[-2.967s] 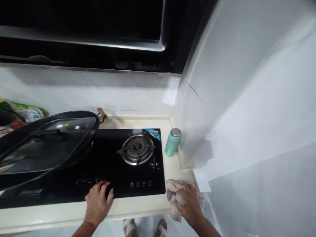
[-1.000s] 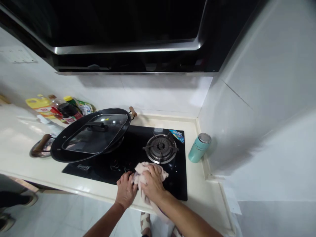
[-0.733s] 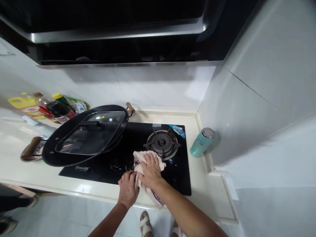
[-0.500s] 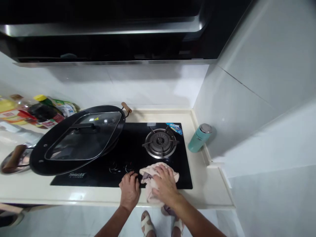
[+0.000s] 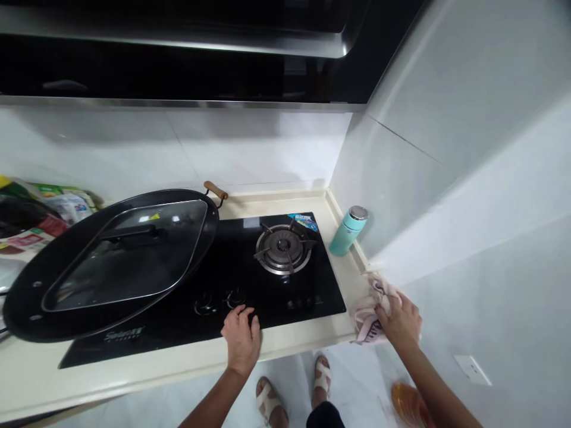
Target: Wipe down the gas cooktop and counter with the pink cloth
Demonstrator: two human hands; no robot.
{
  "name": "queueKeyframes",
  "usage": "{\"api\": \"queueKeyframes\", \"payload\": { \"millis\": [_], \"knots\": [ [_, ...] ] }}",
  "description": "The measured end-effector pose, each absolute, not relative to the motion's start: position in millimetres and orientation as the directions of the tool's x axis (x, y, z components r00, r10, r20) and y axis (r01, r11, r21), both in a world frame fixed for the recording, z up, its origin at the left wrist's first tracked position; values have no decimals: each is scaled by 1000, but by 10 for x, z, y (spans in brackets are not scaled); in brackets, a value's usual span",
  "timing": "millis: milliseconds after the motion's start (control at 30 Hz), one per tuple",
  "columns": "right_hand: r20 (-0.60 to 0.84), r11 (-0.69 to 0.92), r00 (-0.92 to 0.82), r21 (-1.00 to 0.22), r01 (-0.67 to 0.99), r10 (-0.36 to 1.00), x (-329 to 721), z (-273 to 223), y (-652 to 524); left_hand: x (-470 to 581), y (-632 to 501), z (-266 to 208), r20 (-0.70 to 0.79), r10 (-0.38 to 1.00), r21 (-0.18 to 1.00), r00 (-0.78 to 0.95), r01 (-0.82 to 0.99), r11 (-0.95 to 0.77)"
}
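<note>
A crumpled pale pink cloth [image 5: 369, 312] lies bunched at the right end of the counter. My right hand [image 5: 402, 318] is closed on it, fingers partly over the folds. My left hand [image 5: 242, 337] rests on the front edge of the black gas hob [image 5: 267, 312], holding nothing, its fingers laid on the glass just below a control knob [image 5: 235, 296]. Behind it, the bare burner [image 5: 284, 245] shows its metal pan supports. A large black pan [image 5: 27, 285] with wooden handles stands on the hob's left side, under a glass lid [image 5: 134, 261].
A mint green flask [image 5: 349, 230] stands upright by the right wall. Food packets [image 5: 66, 202] and a dark bottle crowd the far left. The range hood [image 5: 178, 71] hangs overhead. An orange container [image 5: 408, 404] sits on the floor at lower right, below a wall socket [image 5: 473, 370].
My right hand has carried the cloth rightward from the hob's front to the counter's right end. My left hand stays at the hob's front edge. The view has shifted right.
</note>
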State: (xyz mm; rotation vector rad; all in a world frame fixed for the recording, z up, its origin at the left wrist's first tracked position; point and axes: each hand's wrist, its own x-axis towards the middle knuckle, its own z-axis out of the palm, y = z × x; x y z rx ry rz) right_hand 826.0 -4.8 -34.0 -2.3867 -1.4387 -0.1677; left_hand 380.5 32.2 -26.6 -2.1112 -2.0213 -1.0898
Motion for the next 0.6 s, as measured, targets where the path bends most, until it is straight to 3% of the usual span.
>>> {"api": "queueKeyframes", "payload": {
  "millis": [100,200,367,467,600],
  "knots": [
    [292,-367,425,-233,901,857,7802,-336,-133,3812,327,-247,500,863,433,-66,883,-183],
    [303,-255,355,-324,911,884,7119,-337,-254,3823,326,-222,481,874,441,-65,880,-177],
    [130,-119,198,-455,882,971,5925,-221,-415,3820,317,-208,434,898,483,-78,861,-158],
    [39,10,12,-522,853,999,5346,-103,-377,3789,314,-221,428,898,552,-101,816,-171],
    [116,96,-14,-735,671,993,5198,-7,-235,3693,308,-204,375,910,696,-176,702,-151]
  ]
}}
